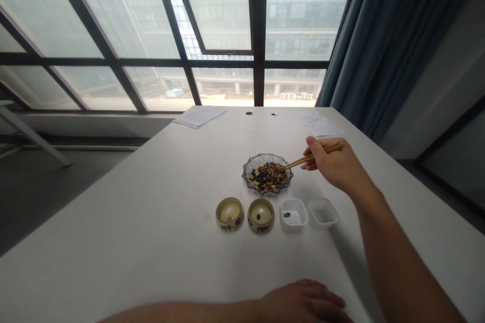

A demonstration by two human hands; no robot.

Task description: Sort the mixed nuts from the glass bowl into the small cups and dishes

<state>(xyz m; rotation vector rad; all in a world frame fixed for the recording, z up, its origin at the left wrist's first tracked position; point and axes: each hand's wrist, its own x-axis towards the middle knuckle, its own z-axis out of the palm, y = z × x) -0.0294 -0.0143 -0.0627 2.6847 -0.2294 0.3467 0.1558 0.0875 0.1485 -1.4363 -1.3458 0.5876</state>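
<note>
My right hand [329, 160] grips a pair of wooden chopsticks [303, 160], whose tips reach into the right side of a scalloped glass bowl [248, 181]. Mixed seeds and nuts [268, 175], dark and light brown, fill that bowl. In front of it stand two small yellowish ceramic cups and two plastic boxes in a row. The left cup [229, 207] and the second cup [260, 208] each hold one small piece. One brown piece lies in the white square box [294, 222]. The clear box [323, 214] shows nothing inside. My left hand [303, 303] lies flat near the table's front edge, fingers stretched out.
The white table [151, 222] reaches toward a large window. Papers [200, 117] lie at its far left and more sheets [319, 123] at its far right. Two round holes, one being [249, 113] a cable hole, sit near the back edge. A blue curtain [371, 50] hangs on the right.
</note>
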